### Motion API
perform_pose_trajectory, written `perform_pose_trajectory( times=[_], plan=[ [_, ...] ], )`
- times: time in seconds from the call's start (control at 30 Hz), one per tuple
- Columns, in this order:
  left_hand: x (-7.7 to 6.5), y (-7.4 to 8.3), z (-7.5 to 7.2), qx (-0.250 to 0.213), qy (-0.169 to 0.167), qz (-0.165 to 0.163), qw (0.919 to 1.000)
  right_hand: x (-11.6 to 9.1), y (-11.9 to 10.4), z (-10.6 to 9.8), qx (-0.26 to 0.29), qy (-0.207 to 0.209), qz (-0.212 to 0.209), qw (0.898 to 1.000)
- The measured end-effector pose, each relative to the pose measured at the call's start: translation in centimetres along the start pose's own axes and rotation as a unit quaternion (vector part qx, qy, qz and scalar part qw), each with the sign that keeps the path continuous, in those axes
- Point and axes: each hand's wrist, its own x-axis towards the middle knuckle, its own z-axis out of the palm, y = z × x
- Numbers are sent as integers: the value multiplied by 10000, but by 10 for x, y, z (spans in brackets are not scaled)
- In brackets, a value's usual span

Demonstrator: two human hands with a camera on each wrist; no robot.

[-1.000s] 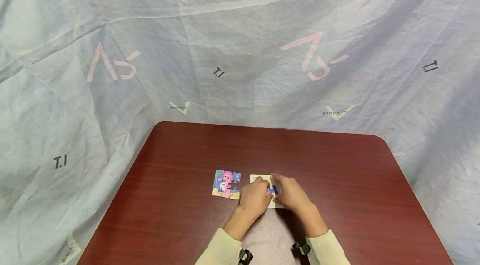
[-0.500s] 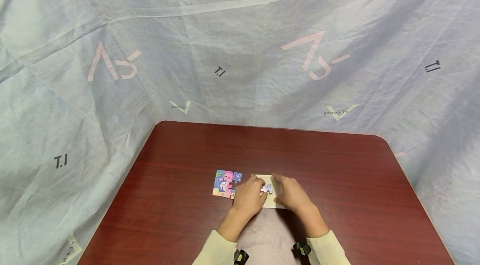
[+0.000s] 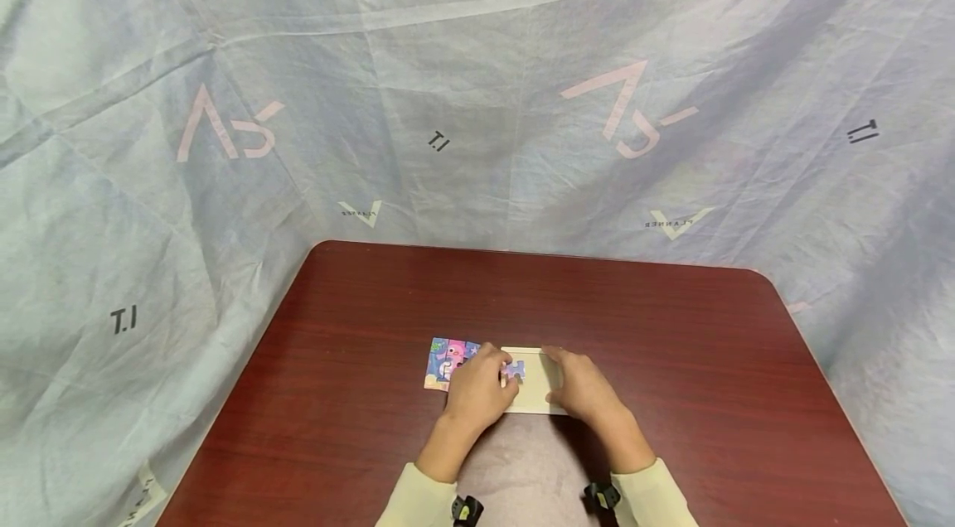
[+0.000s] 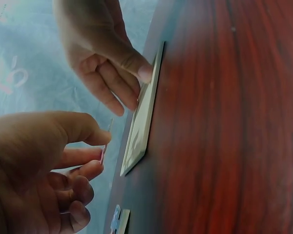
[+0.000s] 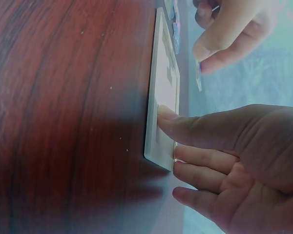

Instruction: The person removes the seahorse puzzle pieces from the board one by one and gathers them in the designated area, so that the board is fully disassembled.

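Note:
Between thumb and index finger, my left hand [image 3: 476, 390] pinches a small blue-purple jigsaw puzzle piece [image 3: 516, 369]. In the left wrist view, that piece is seen edge-on, raised above the table. Below and right of it lies a flat cream puzzle tray [image 3: 535, 396]. My right hand [image 3: 585, 384] holds the tray's right part, thumb at the near rim and fingers at the far rim. To the left, a partly joined puzzle [image 3: 440, 360] with a pink sea creature lies flat, its right side hidden behind my left hand.
The dark red wooden table [image 3: 671, 345] has rounded far corners. A pale printed cloth [image 3: 485, 96] hangs behind it and along both sides. Each sleeve cuff has a small black device [image 3: 601, 496] beside it.
My left hand has moved left with the puzzle piece, off the tray's middle, and now covers more of the joined puzzle. The right hand and the tray stay in place.

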Motion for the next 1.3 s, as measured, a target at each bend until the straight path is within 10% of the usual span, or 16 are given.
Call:
perform_pose_trajectory(
  times=[1.3],
  plan=[
    [-11,-49,-13,150,850,-454,9952,2,2,-2,76,-49,13,10000]
  ],
)
